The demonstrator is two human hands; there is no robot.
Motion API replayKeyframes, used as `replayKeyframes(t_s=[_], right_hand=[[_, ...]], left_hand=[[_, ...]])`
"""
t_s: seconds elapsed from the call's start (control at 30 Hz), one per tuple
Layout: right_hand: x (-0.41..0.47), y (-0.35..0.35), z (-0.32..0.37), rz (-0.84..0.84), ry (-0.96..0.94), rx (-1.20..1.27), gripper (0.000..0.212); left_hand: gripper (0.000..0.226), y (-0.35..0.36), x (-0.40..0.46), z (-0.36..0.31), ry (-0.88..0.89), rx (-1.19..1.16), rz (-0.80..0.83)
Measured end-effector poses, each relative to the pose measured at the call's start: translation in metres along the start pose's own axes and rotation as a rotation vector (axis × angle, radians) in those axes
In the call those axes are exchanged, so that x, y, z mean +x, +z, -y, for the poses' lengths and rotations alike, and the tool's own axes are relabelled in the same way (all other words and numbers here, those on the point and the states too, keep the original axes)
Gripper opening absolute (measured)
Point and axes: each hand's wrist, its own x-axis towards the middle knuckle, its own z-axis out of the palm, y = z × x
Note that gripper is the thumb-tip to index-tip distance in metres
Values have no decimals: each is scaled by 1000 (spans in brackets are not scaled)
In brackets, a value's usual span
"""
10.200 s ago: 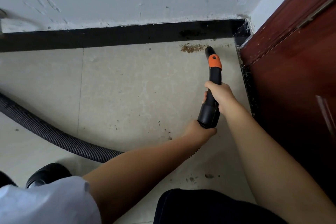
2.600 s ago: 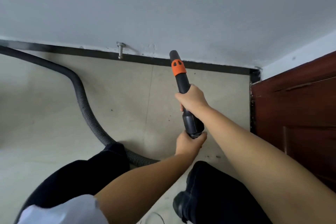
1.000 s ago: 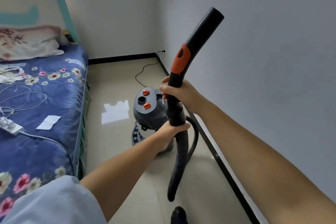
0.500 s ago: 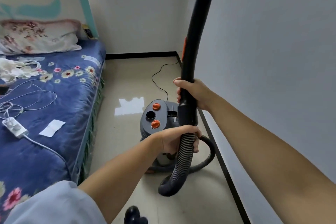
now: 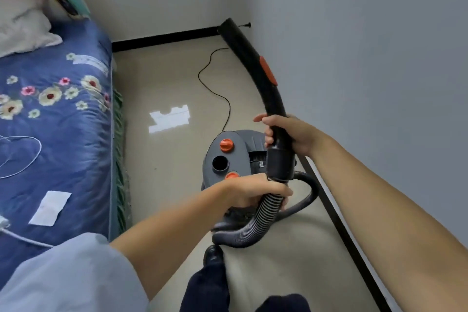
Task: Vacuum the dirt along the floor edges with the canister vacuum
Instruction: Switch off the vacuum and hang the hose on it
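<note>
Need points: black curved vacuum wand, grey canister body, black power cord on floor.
black curved vacuum wand [image 5: 263,83], head view, mid-tube beside its orange slider
grey canister body [image 5: 240,153], head view, lid between the two orange knobs
black power cord [image 5: 222,99], head view, stretch lying on the floor tile

the vacuum wand is black with an orange slider on its side. the ribbed hose is dark grey with paler ridges. the canister is grey, with two orange knobs and a black round port between them. the power cord is black. the bedspread is deep blue with cream, pink and red flowers. the pillow is off-white. the floor is beige, the skirting black, the wall pale grey. the sleeve is light blue.
</note>
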Motion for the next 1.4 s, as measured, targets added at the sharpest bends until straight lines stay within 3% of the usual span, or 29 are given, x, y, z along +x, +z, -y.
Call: replayKeyframes(t_s=[0.03, 0.13, 0.2, 0.23, 0.33, 0.4, 0.57, 0.7, 1.0, 1.13, 1.2, 1.3, 1.4], right_hand=[[13, -2, -7, -87, -11, 77, 2], [52, -16, -34, -386, 31, 214, 14], [69, -34, -52, -521, 91, 265, 15], [76, -44, -60, -562, 116, 296, 13], [92, -70, -78, -628, 156, 335, 11], [104, -77, -86, -628, 178, 336, 12], [124, -77, -97, -626, 216, 401, 14], [122, -81, -100, -615, 232, 413, 16], [100, -79, -88, -639, 198, 420, 14], [93, -66, -79, -663, 167, 447, 12], [89, -54, -70, -660, 151, 520, 13], [78, -33, -51, -649, 123, 614, 19], [66, -17, -27, -690, 85, 627, 21]], left_hand=[[9, -13, 4, 0, -32, 10, 1], [16, -69, 19, 6, -138, 100, 12], [24, -113, 27, 15, -208, 146, -70], [26, -132, 33, 19, -212, 157, -191], [33, -180, 71, 34, -167, 292, -756], [35, -197, 99, 45, -183, 518, -940], [24, -209, 122, 64, -241, 1135, -897], [23, -226, 126, 62, -224, 1312, -799], [8, -228, 129, 47, -363, 1023, -881], [25, -205, 110, 47, -377, 782, -883], [20, -172, 86, 42, -268, 622, -754], [40, -116, 29, 30, -136, 233, -451], [47, -94, -23, 25, -71, 106, -406]])
